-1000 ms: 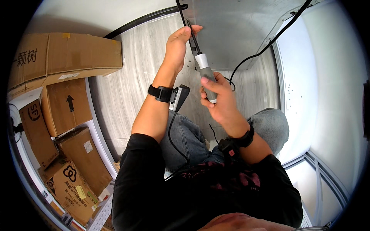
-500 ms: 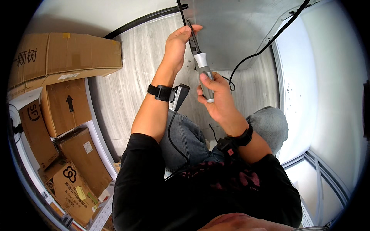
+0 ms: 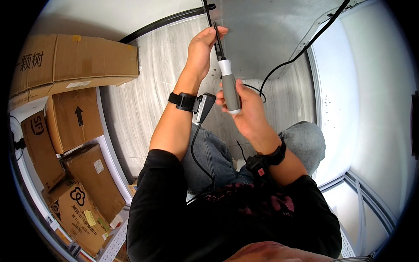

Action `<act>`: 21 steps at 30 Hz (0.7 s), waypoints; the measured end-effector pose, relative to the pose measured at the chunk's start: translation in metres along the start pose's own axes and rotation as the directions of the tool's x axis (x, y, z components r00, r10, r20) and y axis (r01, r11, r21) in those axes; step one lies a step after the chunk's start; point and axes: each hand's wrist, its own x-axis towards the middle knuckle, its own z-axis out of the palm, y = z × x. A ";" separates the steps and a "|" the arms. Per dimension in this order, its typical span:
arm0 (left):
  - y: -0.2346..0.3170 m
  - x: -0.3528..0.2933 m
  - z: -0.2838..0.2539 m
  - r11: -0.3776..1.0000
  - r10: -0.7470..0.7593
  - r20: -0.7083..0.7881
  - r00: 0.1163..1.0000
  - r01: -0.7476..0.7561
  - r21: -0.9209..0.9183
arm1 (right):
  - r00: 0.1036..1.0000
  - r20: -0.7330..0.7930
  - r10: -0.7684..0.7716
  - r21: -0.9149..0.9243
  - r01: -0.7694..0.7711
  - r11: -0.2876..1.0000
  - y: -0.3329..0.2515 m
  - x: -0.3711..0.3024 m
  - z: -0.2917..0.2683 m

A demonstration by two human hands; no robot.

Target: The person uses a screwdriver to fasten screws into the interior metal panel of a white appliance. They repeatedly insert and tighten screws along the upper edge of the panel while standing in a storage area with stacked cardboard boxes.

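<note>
R hand (image 3: 249, 108) has fingers wrapped round the grey, white-ended handle of a long screwdriver w/ dark metal shaft (image 3: 231, 89), thumb along its right side. L hand (image 3: 200, 51) is up by the shaft's far end, thumb & fingertips around it — can't tell if they pinch or just steady it. Screwdriver's tip is at the left edge of a flat silver-grey metal panel (image 3: 262, 37); contact there unclear. Thick black cable (image 3: 293, 60) runs past the panel's right edge, above pale grey wood-look floor (image 3: 150, 83). Brown cardboard box (image 3: 94, 59) sits well left of L hand.
</note>
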 end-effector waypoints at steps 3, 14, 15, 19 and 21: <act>0.000 0.000 -0.001 1.000 0.002 0.002 1.000 -0.002 -0.006 | 0.998 -0.061 0.019 0.044 -0.017 0.999 -0.002 -0.001 0.001; -0.002 0.002 0.001 0.999 0.007 -0.016 1.000 -0.008 -0.036 | 0.998 -0.028 0.049 0.039 -0.048 0.998 -0.003 -0.001 -0.004; -0.002 0.002 0.001 0.999 0.007 -0.016 1.000 -0.008 -0.038 | 0.996 -0.088 0.022 0.007 -0.021 1.000 -0.001 -0.002 0.000; 0.000 0.000 0.002 0.999 0.003 -0.017 1.000 -0.004 -0.033 | 0.997 -0.074 0.008 -0.038 -0.010 0.999 -0.005 -0.006 0.004; 0.000 0.000 0.002 1.000 -0.001 -0.019 1.000 0.001 -0.028 | 0.999 0.004 0.039 -0.013 -0.039 0.999 -0.006 -0.005 0.000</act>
